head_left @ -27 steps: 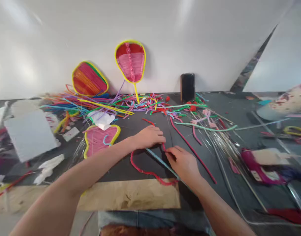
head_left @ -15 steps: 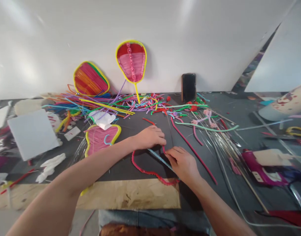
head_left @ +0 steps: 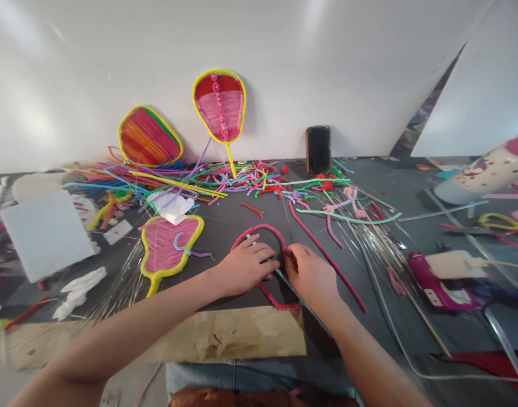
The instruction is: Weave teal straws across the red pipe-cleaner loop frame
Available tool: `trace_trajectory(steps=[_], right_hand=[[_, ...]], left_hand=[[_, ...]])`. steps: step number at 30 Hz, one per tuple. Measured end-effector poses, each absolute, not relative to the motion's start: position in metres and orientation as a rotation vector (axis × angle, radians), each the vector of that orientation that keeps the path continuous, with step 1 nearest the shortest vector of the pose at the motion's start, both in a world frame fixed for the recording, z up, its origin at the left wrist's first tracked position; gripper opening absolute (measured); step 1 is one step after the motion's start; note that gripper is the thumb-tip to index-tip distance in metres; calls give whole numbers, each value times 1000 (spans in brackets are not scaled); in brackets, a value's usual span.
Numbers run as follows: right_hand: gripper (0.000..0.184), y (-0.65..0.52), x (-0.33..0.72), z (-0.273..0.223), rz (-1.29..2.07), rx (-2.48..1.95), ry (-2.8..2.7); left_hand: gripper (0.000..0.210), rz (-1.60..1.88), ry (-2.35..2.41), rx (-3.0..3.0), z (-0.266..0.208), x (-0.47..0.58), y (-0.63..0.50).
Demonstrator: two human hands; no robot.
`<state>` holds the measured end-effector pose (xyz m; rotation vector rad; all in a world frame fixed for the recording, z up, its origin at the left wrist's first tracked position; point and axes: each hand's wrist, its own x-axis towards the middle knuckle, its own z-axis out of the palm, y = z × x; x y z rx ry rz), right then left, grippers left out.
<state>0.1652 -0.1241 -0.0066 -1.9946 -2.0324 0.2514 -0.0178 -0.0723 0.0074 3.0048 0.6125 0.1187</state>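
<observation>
A twisted pink pipe cleaner curves in a loop on the dark tabletop, its lower end trailing toward the brown paper. My left hand lies over the loop's left side, fingers apart and slightly bent; what is under the palm is hidden. On the loop's right side, my right hand pinches the pink pipe cleaner between thumb and fingers. A light-blue pipe cleaner runs slantwise beneath both hands. Left of them rests a pink, yellow-edged fan shape with a blue curl on it.
Two yellow-rimmed fans and a phone lean on the white wall. Loose pipe cleaners cover the back. Thin metallic strips, a magenta glue gun and a tumbler are at right.
My left hand has moved down and spread over the pink pipe cleaner, which now arches behind both hands. My right hand keeps its pinch. The view has shifted slightly.
</observation>
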Motion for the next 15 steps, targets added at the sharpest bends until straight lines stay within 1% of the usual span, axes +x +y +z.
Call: trace_trajectory(steps=[6,15], right_hand=[[19,-123,165,-6,264,-2079,-1998],[17,-120,169,-6,288,-2087,-1960]], left_hand=[[32,93,612,2986,7,-23,-74],[34,113,642,2985,6,-23,-76]])
